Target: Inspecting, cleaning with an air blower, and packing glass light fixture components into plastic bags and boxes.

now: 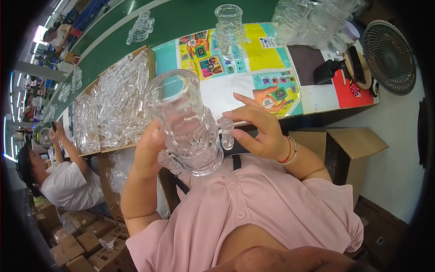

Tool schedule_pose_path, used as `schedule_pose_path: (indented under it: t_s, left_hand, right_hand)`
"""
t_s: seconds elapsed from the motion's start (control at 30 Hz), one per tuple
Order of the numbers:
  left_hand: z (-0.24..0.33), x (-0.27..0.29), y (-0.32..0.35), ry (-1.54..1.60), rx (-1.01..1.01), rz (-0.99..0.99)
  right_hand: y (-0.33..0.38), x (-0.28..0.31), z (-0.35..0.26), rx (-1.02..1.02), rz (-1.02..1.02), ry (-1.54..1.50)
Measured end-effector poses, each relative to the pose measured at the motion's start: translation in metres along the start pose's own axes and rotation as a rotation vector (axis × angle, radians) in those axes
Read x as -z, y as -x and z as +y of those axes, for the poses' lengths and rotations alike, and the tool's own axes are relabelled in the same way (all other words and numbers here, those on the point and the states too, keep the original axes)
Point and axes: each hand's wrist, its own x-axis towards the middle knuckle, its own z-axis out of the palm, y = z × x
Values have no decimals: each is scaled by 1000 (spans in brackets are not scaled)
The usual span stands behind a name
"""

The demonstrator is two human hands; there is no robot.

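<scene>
In front of my chest I hold a large clear plastic figure-shaped vessel [188,127], tilted, with a wide round rim at its upper end. My left hand [153,144] is closed round its left side, the fingers partly hidden behind it. A small clear arm-like piece [171,162] juts out near that wrist. At the vessel's right side, my right hand [260,129] pinches a matching small clear arm-like piece [227,134] between thumb and index finger, other fingers raised. Whether this piece is joined to the vessel, I cannot tell. Beyond my hands a similar clear vessel [230,34] stands upright on the table.
To the left, a cardboard box [152,68] is heaped with small clear parts. Clear bagged pieces [301,20], a black fan [389,56] and a phone on a stand [357,65] are at right. An open carton [355,143] stands below; a co-worker [68,181] sits left.
</scene>
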Motion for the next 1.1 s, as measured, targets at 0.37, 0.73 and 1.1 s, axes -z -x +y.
schedule_pose_path:
  t_s: [0.37, 0.73, 1.1]
  left_hand:
    - [-27, 10, -13, 340, 48, 59]
    - [-58, 9, -22, 367, 251, 233]
    - [22, 146, -228, -72, -32, 571]
  right_hand:
    - [6, -13, 8, -234, 2, -491]
    - [15, -15, 50, -465, 128, -416]
    - [23, -1, 76, -85, 9, 557]
